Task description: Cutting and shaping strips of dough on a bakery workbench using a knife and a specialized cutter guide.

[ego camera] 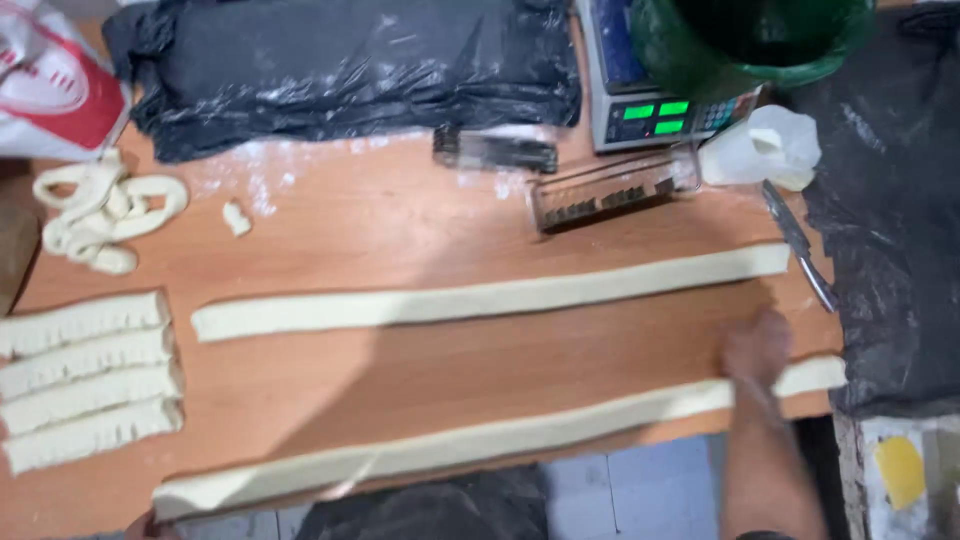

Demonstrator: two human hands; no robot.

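Right hand (757, 352) is pressing flat, fingers together, on the near long pale dough strip (480, 440) at its right end, gripping nothing; blurred. Left hand isn't showing. That strip is lying diagonally along the near edge of the wooden table (420, 375). A second long dough strip (480, 298) is lying farther back. Notched dough pieces (88, 380) are sitting far left.

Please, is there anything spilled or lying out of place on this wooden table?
Yes. White flour is spilled near the black plastic sheet. A small dough scrap lies alone, apart from the dough trimmings pile. The near dough strip hangs over the table edge under the right hand.
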